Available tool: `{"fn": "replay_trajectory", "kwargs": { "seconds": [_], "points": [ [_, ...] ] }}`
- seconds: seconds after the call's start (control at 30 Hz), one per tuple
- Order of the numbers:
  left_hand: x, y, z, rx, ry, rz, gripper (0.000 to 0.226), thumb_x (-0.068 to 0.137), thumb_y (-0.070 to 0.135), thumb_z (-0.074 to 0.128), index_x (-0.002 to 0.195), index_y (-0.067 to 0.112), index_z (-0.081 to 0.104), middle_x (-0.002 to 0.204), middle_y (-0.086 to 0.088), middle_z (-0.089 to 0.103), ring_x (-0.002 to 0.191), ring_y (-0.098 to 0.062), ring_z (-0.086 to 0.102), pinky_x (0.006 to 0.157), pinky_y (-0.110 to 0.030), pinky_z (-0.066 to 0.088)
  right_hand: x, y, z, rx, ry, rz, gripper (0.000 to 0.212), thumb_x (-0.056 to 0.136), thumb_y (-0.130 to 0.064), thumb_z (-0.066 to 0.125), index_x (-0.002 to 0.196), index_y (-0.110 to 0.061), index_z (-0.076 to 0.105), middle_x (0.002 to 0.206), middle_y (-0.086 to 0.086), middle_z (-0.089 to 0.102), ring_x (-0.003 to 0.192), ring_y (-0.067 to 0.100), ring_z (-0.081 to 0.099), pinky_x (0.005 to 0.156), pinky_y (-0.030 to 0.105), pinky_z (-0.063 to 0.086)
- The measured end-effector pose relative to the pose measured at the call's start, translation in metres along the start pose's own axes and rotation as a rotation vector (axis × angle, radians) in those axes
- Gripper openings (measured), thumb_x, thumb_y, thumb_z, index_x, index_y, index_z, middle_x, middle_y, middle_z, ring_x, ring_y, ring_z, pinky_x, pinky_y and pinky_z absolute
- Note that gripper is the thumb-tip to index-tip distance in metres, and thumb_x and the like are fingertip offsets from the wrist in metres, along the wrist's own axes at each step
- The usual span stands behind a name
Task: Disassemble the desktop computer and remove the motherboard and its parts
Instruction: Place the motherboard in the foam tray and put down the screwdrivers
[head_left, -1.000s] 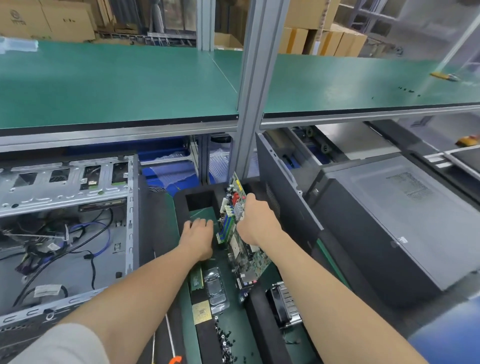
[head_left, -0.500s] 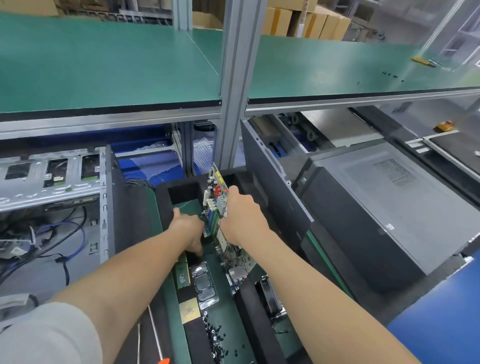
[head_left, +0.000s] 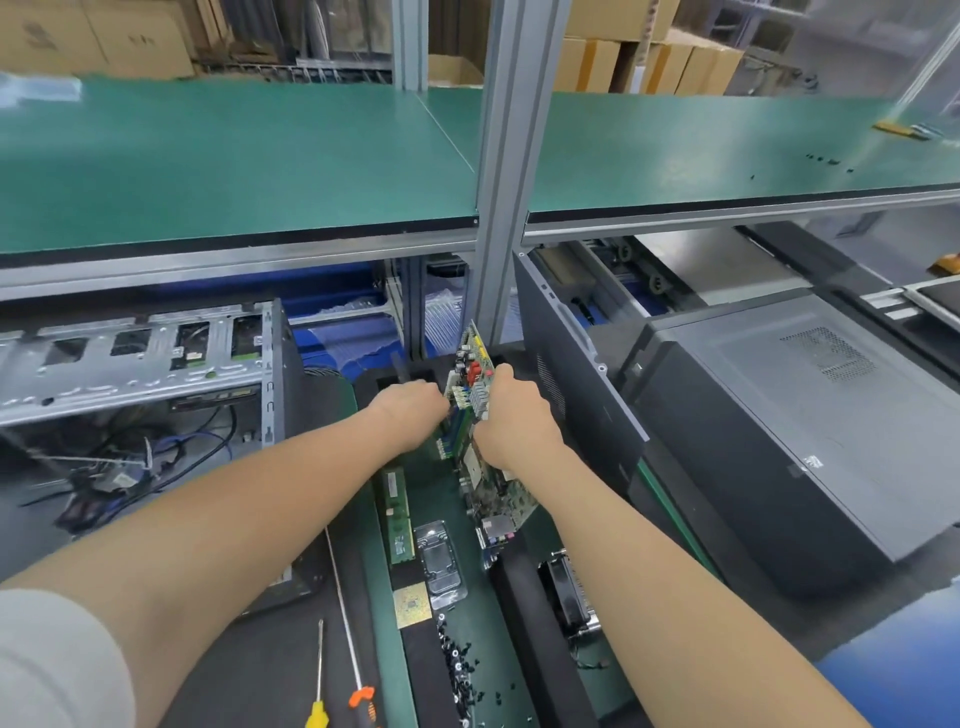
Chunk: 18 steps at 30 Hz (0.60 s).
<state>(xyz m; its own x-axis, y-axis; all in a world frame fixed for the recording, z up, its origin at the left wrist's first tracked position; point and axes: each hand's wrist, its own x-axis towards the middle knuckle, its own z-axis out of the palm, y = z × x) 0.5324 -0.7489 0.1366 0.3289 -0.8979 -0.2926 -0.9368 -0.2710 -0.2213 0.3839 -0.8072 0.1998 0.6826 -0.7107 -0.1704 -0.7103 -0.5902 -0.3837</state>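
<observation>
1. Head view: motherboard (head_left: 470, 374) is out of the open case (head_left: 135, 358) and stood on edge. It is gripped by the right hand (head_left: 511, 421). The left hand (head_left: 410, 410) is set against its memory slots; finger closure cannot be told.
2. Laid nearer than the grip: memory module (head_left: 397, 512), CPU (head_left: 412, 605), screws (head_left: 457, 660), cooler fan (head_left: 566, 592).
3. Judged left: slot-mounted parts.
4. No writing legible.

Green mat (head_left: 441, 501) bears a memory stick (head_left: 397, 512), processor chip (head_left: 412, 605), black screws (head_left: 457, 660)

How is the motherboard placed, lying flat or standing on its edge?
On its edge: the motherboard is nearly upright, gripped by the right hand; the left hand is at its face.
</observation>
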Motion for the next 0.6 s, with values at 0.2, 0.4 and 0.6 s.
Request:
{"fn": "replay_trajectory", "kwargs": {
  "seconds": [0.2, 0.4, 0.6],
  "points": [
    [-0.053, 0.000, -0.039, -0.001, -0.017, -0.012, 0.024, 0.089, -0.004, 0.058, 0.108, 0.004, 0.070, 0.073, -0.001, 0.037, 0.075, -0.029, 0.052, 0.063, -0.036, 0.043, 0.004, -0.005, -0.008, -0.011, 0.013, -0.037, 0.042, 0.092, -0.016, 0.069, 0.123, -0.009, 0.042, 0.123, 0.019, 0.059, 0.107, 0.040, 0.062, 0.073, 0.041, 0.045],
    [-0.118, 0.036, -0.050, -0.001, -0.102, 0.109, 0.025, 0.090, 0.008, 0.058, 0.110, 0.011, 0.073, 0.075, -0.002, 0.050, 0.076, -0.030, 0.060, 0.065, -0.037, 0.056, 0.007, -0.011, -0.010, -0.020, 0.016, -0.072, 0.041, 0.092, -0.015, 0.068, 0.124, -0.008, 0.044, 0.122, 0.020, 0.059, 0.103, 0.039, 0.063, 0.072, 0.042, 0.047],
    [-0.171, 0.120, -0.014, 0.069, -0.078, 0.245, 0.019, 0.086, -0.008, 0.060, 0.095, 0.007, 0.069, 0.092, -0.011, 0.067, 0.087, -0.033, 0.070, 0.063, -0.039, 0.050, -0.004, -0.013, -0.004, -0.021, 0.028, -0.135, 0.041, 0.091, -0.010, 0.067, 0.124, -0.009, 0.042, 0.102, 0.013, 0.058, 0.080, 0.029, 0.058, 0.062, 0.039, 0.047]
  ]
}}
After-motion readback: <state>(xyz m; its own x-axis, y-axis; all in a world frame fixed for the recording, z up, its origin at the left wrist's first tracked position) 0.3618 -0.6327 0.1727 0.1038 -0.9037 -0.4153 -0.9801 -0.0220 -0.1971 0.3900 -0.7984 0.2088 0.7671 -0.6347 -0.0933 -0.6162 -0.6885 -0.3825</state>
